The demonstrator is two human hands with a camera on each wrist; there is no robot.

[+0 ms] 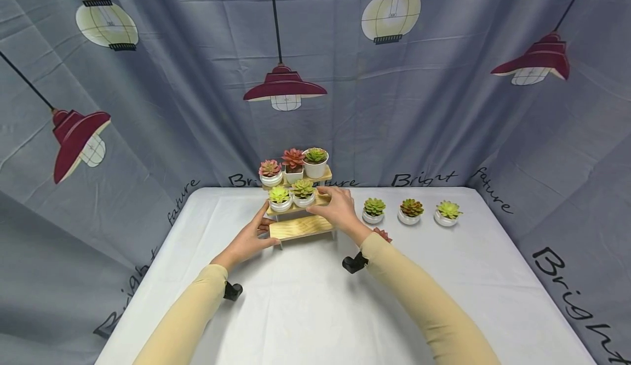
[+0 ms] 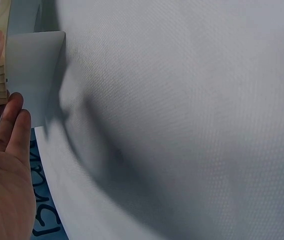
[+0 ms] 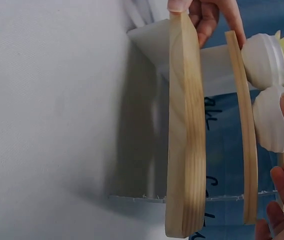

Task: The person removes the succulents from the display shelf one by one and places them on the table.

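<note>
A three-tier wooden plant stand [image 1: 302, 227] with clear side panels stands at the back of the table. My left hand [image 1: 248, 240] grips the left end of its lowest board, thumb over the edge and fingers behind, as the left wrist view shows. On the middle board sit two green succulents in white pots, the left one [image 1: 280, 205] beside the right one [image 1: 303, 199]. My right hand [image 1: 339, 209] pinches the right pot [image 3: 273, 120], thumb in front and fingers at its right side. The lowest board bears no pot.
The top board holds a pink succulent [image 1: 270, 176], a red succulent [image 1: 293, 176] and a green one [image 1: 315, 169]. Right of the stand are three potted succulents [image 1: 373, 217] [image 1: 409, 218] [image 1: 446, 221] in a row. Another red plant [image 1: 382, 234] shows partly behind my right forearm.
</note>
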